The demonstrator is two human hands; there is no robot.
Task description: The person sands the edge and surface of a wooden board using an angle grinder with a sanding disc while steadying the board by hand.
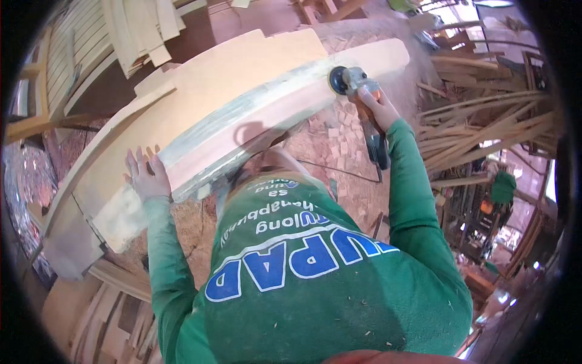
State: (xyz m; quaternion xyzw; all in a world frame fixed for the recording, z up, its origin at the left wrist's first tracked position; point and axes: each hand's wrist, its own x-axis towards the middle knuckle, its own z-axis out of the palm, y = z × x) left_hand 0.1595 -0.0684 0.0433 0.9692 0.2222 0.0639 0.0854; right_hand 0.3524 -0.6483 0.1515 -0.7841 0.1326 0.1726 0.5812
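Note:
A long, curved wooden piece [242, 115] stretches across in front of me, with a pale pink and grey band along its near edge. My right hand [381, 108] is wrapped round the body of an angle grinder [364, 97]. Its round dark disc [338, 80] is at the banded edge, towards the right end of the wood; whether it is spinning I cannot tell. Resting on the left part of the wooden piece, my left hand [147, 176] lies flat with its fingers spread. It holds nothing.
Thin boards [142, 30] lie at the upper left. Curved wooden strips [485, 127] are heaped at the right. Small wood offcuts [345, 136] cover the floor beyond my body, and a dark cord [339, 170] runs across it. More planks [115, 321] lie at the lower left.

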